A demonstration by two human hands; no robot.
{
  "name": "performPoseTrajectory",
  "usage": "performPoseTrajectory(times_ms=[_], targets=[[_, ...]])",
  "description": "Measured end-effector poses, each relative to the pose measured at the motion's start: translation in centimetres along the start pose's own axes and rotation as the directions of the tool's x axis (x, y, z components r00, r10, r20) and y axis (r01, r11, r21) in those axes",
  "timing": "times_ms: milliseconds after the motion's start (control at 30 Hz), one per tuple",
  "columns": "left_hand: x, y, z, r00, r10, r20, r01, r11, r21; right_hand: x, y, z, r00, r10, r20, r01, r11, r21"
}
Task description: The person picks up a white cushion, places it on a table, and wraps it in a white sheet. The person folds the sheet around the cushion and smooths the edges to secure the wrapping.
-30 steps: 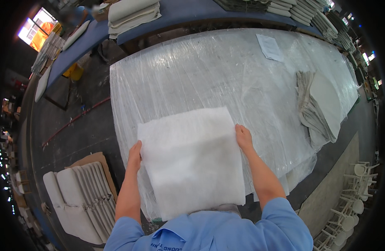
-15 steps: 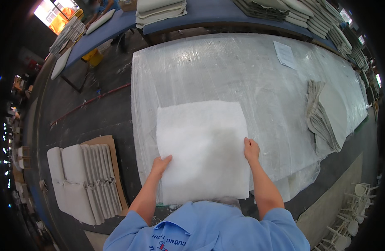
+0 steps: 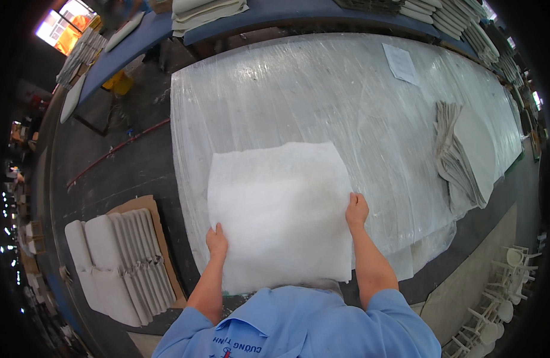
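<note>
A roughly square white sheet of padding (image 3: 281,215) spreads out in front of my chest, above a broad stack wrapped in clear plastic film (image 3: 257,89). Its left edge is pinched in my left hand (image 3: 216,241), thumb toward the sheet. On the opposite edge my right hand (image 3: 357,210) is closed, fingers curled around the border. The near edge of the padding reaches down to my shirt. Right of the sheet, a pile of folded grey-beige fabric covers (image 3: 466,155) lies on the plastic film.
Pale cushions (image 3: 116,256) stand in a row on brown cardboard (image 3: 152,218) at the left. A blue-topped table (image 3: 275,15) with stacked fabric runs along the back. White chairs (image 3: 495,310) cluster at lower right. A paper sheet (image 3: 400,64) rests on the film.
My left hand has shifted outward to the left edge of the padding, and the sheet looks wider and flatter. My right hand keeps its hold. The whole view has tilted slightly.
</note>
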State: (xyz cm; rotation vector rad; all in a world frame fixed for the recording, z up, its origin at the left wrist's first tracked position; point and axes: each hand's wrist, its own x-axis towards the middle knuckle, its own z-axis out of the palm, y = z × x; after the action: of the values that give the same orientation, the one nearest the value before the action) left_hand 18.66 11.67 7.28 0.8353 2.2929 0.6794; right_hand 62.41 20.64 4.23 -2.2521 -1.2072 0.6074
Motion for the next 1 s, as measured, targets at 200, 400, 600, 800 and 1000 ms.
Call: performPoseTrajectory(times_ms=[200,400,600,800,1000], targets=[[0.2,-0.3,0.0,0.999,-0.035,0.034,0.038,0.995,-0.097,0.8,1.5,-0.1,0.999,0.024,-0.038,-0.023,0.999,0.047],[-0.1,-0.1,-0.5,0.998,0.01,0.063,0.0,0.987,-0.16,0.7,0.9,-0.9,0.997,-0.009,0.078,-0.003,0.988,0.155],[-3.6,-1.1,-3.4,0.922,-0.071,0.38,0.222,0.902,-0.37,-5.5,1.5,-4.1,0.962,0.017,0.271,-0.099,0.951,0.294],[-9.2,-6.4,-4.9,0.793,-0.142,0.592,0.313,0.929,-0.196,-13.1,6.2,-6.4,0.942,0.017,0.336,-0.028,0.999,0.029],[-9.4,-7.7,-3.6,0.955,-0.151,0.254,0.238,0.902,-0.361,-14.3,6.6,-5.4,0.991,-0.08,0.11,0.082,0.997,-0.011]])
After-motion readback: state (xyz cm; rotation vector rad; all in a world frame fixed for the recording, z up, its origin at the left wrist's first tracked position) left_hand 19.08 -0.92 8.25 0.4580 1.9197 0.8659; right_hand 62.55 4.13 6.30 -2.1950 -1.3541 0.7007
